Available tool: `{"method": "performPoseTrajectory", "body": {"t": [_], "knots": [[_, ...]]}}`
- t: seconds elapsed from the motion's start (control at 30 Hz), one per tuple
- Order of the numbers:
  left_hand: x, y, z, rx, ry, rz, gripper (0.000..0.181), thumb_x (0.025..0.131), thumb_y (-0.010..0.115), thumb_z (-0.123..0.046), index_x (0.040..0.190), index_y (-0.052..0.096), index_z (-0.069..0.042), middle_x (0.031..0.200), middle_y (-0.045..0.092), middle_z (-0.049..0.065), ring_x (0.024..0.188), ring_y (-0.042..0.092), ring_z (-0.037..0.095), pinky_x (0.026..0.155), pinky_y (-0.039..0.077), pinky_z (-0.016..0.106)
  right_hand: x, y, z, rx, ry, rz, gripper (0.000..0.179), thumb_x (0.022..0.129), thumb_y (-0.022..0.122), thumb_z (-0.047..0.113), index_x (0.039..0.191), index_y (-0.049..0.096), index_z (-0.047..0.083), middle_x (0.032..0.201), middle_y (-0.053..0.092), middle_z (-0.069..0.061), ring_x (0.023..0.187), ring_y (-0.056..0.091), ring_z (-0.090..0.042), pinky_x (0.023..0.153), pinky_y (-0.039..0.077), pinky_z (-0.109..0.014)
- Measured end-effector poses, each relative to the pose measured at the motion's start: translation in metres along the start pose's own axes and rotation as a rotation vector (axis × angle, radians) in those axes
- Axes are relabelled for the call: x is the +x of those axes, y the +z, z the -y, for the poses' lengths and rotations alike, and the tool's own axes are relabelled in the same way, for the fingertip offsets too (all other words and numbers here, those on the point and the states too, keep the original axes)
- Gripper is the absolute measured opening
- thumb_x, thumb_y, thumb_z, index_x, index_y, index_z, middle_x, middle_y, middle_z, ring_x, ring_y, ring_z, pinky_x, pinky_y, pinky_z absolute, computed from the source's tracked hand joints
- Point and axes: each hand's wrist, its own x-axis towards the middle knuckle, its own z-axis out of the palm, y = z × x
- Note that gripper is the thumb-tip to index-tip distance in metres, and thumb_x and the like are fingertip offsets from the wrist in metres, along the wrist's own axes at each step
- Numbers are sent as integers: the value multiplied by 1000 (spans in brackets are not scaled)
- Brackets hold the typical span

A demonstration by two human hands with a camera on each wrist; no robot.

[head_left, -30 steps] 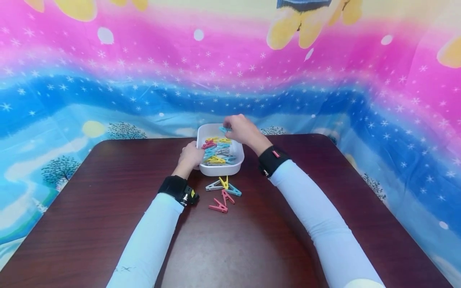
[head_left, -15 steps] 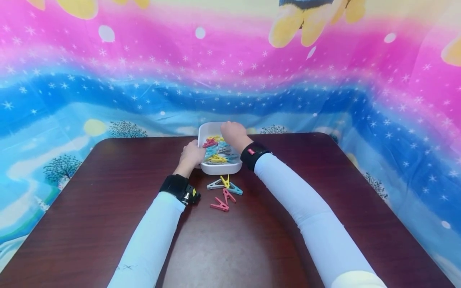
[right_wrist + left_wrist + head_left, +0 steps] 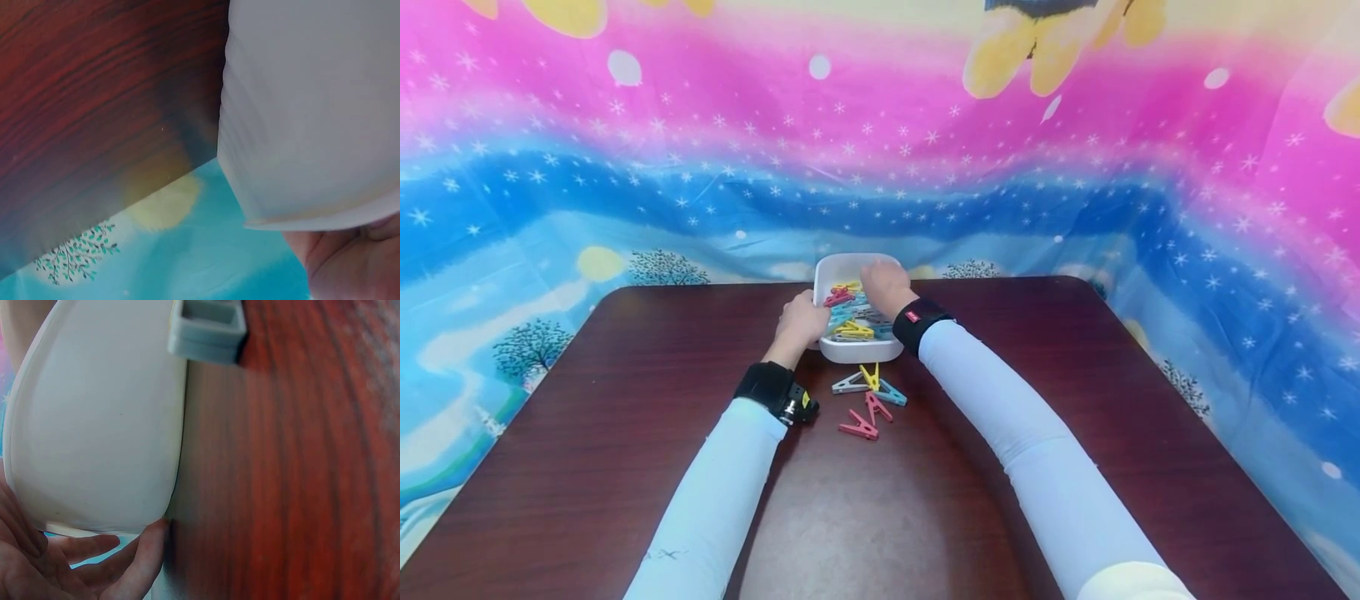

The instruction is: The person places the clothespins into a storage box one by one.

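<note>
A white plastic basket (image 3: 861,352) holds many clothespins in yellow, red, light blue and grey. My left hand (image 3: 803,319) grips its left side; in the left wrist view the fingers (image 3: 140,562) bend against the outer wall. My right hand (image 3: 885,283) reaches down inside the basket's back right part, knuckles up. Its fingertips are hidden there and behind the wall in the right wrist view, so I cannot tell what they hold. In front of the basket lie a yellow clothespin (image 3: 870,377), a grey one (image 3: 848,383), a light blue one (image 3: 892,392) and two red ones (image 3: 859,426).
The dark wood table (image 3: 647,400) runs back to a printed cloth backdrop (image 3: 737,183) close behind the basket. A small grey clothespin end (image 3: 209,331) shows at the top of the left wrist view.
My right hand, which pinched a light blue clothespin above the basket a second ago, has moved down into it. The left hand keeps its grip on the basket's side.
</note>
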Motion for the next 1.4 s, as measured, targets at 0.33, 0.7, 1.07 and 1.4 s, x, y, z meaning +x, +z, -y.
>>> {"method": "performPoseTrajectory", "body": {"t": [0.33, 0.7, 1.07, 1.4], "knots": [[0, 0, 0, 2, 7, -4, 43, 100, 53, -22, 141, 50, -10, 118, 63, 18, 97, 66, 31, 57, 61, 36, 1, 2, -2, 87, 9, 16, 18, 105, 55, 13, 115, 67, 7, 107, 70, -12, 88, 68, -23, 75, 62, -38], [0, -2, -2, -14, -5, 1, 45, 101, 54, -23, 143, 48, -11, 119, 62, 17, 97, 66, 30, 59, 62, 36, 0, -2, -6, 150, -12, 10, 17, 99, 65, 17, 112, 70, 7, 106, 71, -10, 92, 66, -22, 83, 60, -39], [-4, -3, 0, -36, -8, 15, 49, 100, 56, -24, 146, 46, -9, 122, 62, 18, 101, 66, 32, 65, 63, 39, -22, -34, -20, 320, 4, -66, 29, 96, 69, 29, 116, 68, 8, 108, 70, -7, 91, 65, -21, 77, 57, -38], [-3, 1, -1, -13, -15, 14, 49, 102, 55, -24, 147, 44, -9, 121, 61, 18, 99, 66, 31, 64, 63, 39, -100, -66, -25, 408, -9, -92, 37, 95, 67, 31, 125, 67, 10, 115, 70, -6, 89, 65, -18, 71, 56, -33]]}}
